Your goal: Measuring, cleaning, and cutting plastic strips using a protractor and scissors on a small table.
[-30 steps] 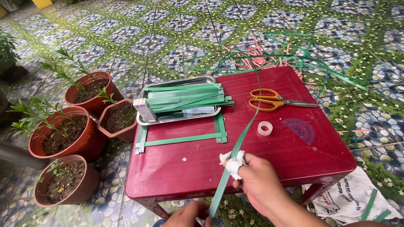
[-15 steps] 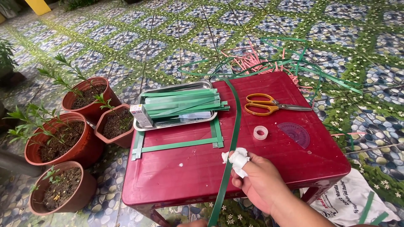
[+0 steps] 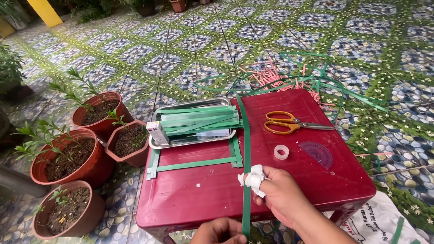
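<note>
Fingers of the right hand [image 3: 282, 199], one wrapped in white cloth, pinch a green strip [image 3: 246, 149] now straightened across the red table [image 3: 203, 194], its near end clamped by the left hand [image 3: 221, 231].

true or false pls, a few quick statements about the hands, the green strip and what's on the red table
1. The right hand presses a white cloth against the green strip. True.
2. The scissors are in the left hand. False: they lie on the red table, untouched.
3. The metal tray holds green strips. True.
4. The tape roll sits inside the tray. False: it lies on the table below the scissors.
5. Potted plants stand on the table. False: they stand on the floor beside it.
</note>
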